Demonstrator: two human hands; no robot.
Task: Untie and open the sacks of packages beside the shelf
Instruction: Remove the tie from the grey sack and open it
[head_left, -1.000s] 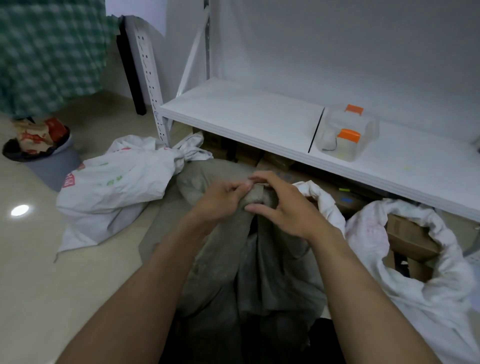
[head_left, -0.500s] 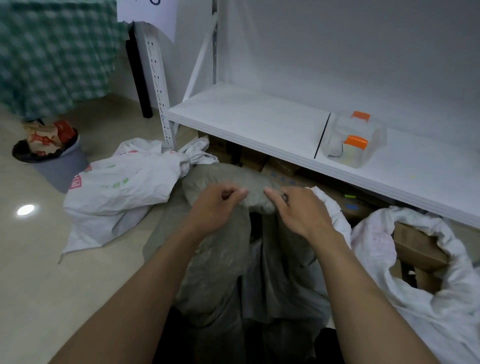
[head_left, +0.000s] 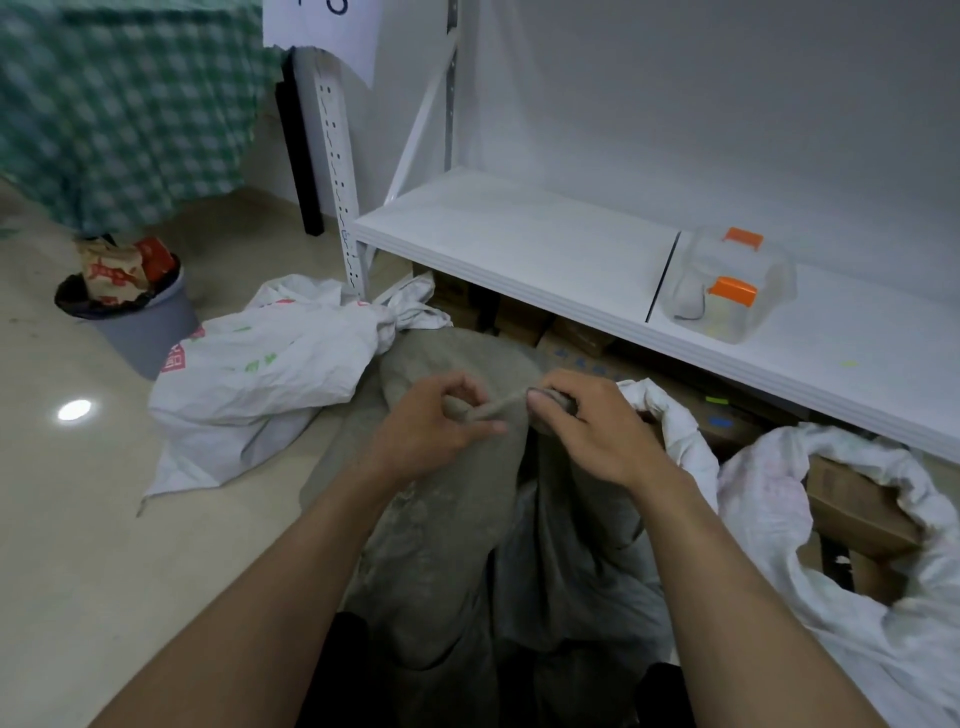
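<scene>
A dirty grey sack (head_left: 441, 545) stands on the floor right in front of me, beside the white shelf (head_left: 519, 249). My left hand (head_left: 431, 431) pinches one end of its twisted grey tie at the neck. My right hand (head_left: 587, 426) pinches the other end, and the strip is stretched between the two hands. A white sack (head_left: 260, 374) with red and green print lies to the left, its neck knotted. Another white sack (head_left: 831, 597) at the right gapes open and shows brown cardboard boxes (head_left: 857, 509).
A clear plastic box with orange clips (head_left: 732, 283) sits on the shelf board. Cardboard boxes (head_left: 571, 332) are stowed under the shelf. A grey waste bin (head_left: 140, 327) full of rubbish stands at the left near a green checked cloth (head_left: 119, 104). Beige tiled floor (head_left: 104, 571) lies to my left.
My hands have drawn apart at the grey sack's neck, pulling the tie out into a taut strip between them. The view has tilted slightly downward.
</scene>
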